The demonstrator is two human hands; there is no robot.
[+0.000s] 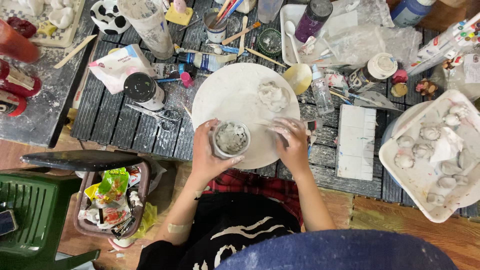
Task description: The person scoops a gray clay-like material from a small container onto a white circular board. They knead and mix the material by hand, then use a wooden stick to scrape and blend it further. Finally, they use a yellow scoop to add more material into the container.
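My left hand [210, 152] is wrapped around a small round cup [231, 139] filled with thick white paste. The cup sits on the near edge of a round white board [235, 95]. My right hand [291, 142], smeared with white, pinches a thin stick [264, 123] whose tip points toward the cup. A lump of white paste [273, 95] lies on the far right part of the board.
A white tray [425, 175] with several small white cast pieces is at the right. A white rectangular block [356, 141] lies beside the board. Scissors [162, 116], bottles, jars and brushes crowd the dark slatted table [115, 125]. A brown bin [112, 200] of trash stands lower left.
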